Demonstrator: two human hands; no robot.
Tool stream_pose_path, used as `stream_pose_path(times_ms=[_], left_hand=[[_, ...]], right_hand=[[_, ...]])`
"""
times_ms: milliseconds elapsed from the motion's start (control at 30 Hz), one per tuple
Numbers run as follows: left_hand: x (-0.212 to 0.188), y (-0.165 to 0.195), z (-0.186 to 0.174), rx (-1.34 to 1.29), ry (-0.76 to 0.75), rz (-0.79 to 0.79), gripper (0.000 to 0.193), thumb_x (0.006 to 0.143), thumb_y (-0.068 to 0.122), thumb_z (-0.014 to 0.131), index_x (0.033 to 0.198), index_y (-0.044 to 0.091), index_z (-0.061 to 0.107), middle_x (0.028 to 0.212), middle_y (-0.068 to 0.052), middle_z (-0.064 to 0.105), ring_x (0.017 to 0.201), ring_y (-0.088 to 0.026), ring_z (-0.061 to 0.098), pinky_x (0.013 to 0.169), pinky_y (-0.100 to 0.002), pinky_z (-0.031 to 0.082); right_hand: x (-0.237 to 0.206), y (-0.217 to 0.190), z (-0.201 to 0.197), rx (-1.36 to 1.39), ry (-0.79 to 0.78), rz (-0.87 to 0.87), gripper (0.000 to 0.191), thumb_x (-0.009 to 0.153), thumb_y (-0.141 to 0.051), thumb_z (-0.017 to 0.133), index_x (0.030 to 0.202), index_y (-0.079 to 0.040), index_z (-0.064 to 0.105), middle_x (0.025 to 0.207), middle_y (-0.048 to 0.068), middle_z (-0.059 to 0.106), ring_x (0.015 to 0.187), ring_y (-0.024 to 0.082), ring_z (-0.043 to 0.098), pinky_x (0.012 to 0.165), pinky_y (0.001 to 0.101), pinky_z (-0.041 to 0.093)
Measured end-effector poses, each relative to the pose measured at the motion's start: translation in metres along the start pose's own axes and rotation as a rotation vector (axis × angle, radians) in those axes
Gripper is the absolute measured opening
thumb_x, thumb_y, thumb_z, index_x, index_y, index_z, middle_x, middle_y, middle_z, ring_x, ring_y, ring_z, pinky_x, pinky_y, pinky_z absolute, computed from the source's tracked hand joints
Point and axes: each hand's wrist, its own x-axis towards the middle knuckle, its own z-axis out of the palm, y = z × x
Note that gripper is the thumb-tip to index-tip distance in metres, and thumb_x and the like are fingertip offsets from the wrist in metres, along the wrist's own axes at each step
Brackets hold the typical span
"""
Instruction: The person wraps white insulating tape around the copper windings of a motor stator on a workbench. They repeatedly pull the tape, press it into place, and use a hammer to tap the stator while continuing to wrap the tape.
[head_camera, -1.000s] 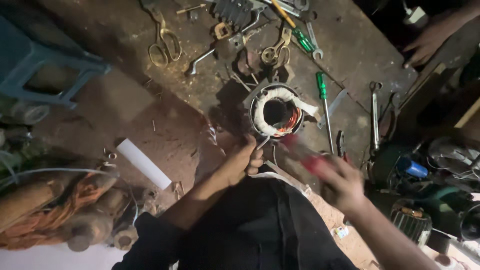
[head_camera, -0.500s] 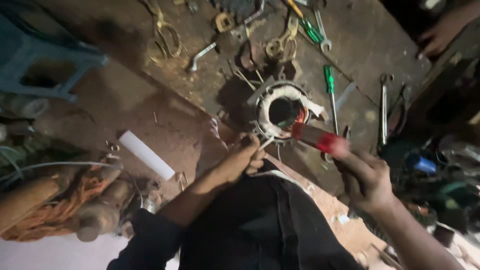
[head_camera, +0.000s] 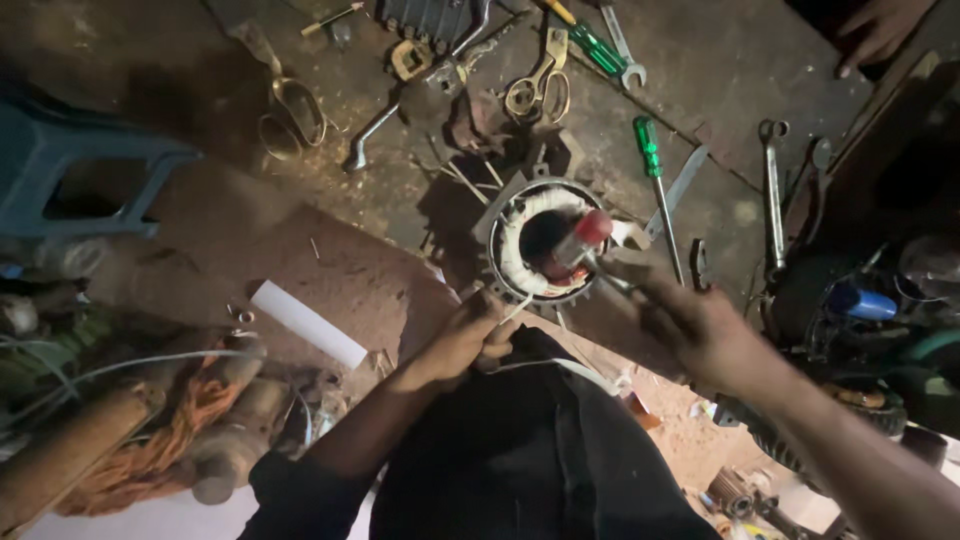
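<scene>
While the left hand (head_camera: 465, 340) pinches a white cord to steady the motor stator (head_camera: 545, 245) on the cluttered floor, the right hand (head_camera: 690, 320) grips a red-handled tool (head_camera: 580, 238) poked into its windings.

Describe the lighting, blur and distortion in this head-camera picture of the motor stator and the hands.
Head view: dim, warm light; the stator is brightest, edges fall into shadow; the right hand is motion-blurred, the left hand sharper; wide-angle bending at the borders.
</scene>
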Motion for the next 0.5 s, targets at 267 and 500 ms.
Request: stream_pose_path(times_ms=[267,500], left_hand=[[0.001,0.009,-0.006,0.082,-0.134,0.032,0.043,0.105,0.055,0.05,0.111,0.012,0.051,0.075,0.006,0.038,0.06,-0.007,0.029,0.052,-0.025,0.024],[-0.004,0.011,0.0,0.098,-0.13,0.025,0.051,0.106,0.059,0.049,0.111,0.009,0.057,0.069,0.006,0.035,0.057,-0.006,0.029,0.053,-0.025,0.026]], right_hand=[[0.007,0.0,0.013,-0.099,-0.003,-0.019,0.039,0.101,-0.019,0.058,0.14,-0.017,0.055,0.062,0.014,0.067,0.05,0.015,0.063,0.054,0.0377,0.05],[0.006,0.006,0.015,-0.119,0.222,-0.201,0.046,0.098,-0.013,0.058,0.144,-0.013,0.057,0.065,0.017,0.062,0.051,0.025,0.062,0.053,0.0399,0.051]])
